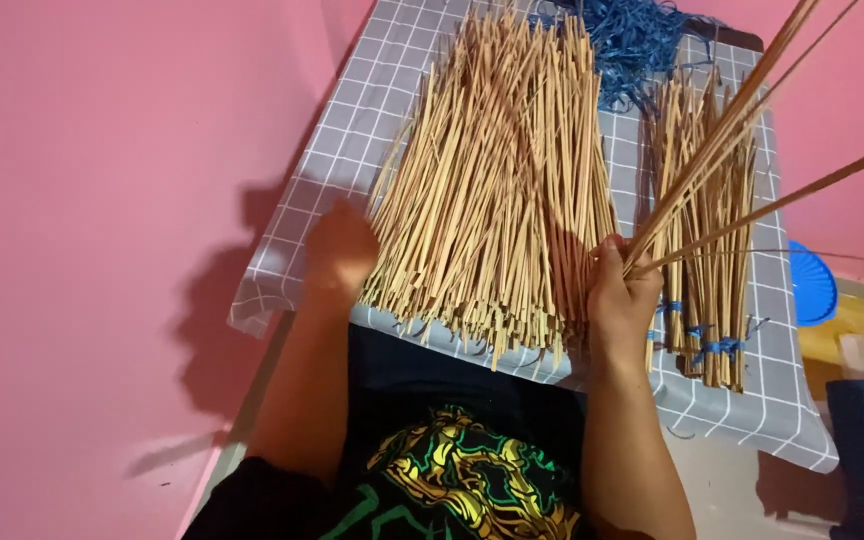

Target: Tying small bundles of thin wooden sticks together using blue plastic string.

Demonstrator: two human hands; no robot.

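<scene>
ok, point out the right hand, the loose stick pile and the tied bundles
right hand (620, 295), head view, back of the hand
loose stick pile (497, 170), head view, middle of the heap
tied bundles (714, 250), head view, mid-length of the sticks

We find no labels, signs or screens. The one likely package is a crumpled clear plastic bag (860, 355), far right of our right hand's fingers (620, 262), its contents too blurred to tell.

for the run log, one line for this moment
left hand: at loose sticks | right hand: gripping few sticks | tied bundles right
</scene>
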